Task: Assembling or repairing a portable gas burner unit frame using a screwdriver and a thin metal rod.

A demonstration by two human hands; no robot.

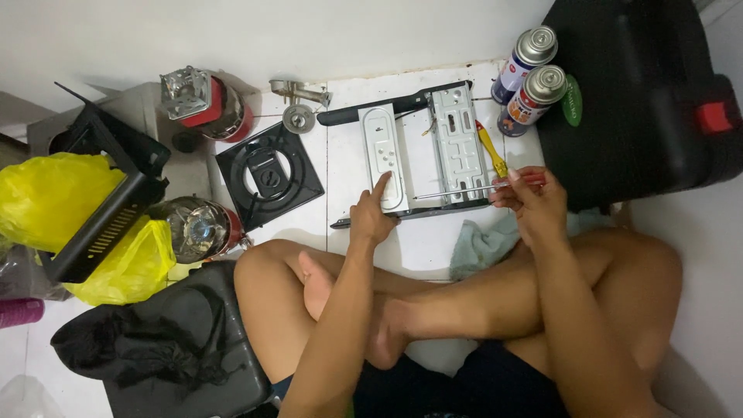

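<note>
A person sat cross-legged on the tiled floor (348,166). The left hand (371,217) pressed its fingers on the metal stove chassis (426,151) lying just ahead, while the right hand (530,197) had its grip closed around a red-handled screwdriver (480,187) laid across it. A yellow screwdriver (491,151) and two gas canisters (530,77) lay beyond.
</note>
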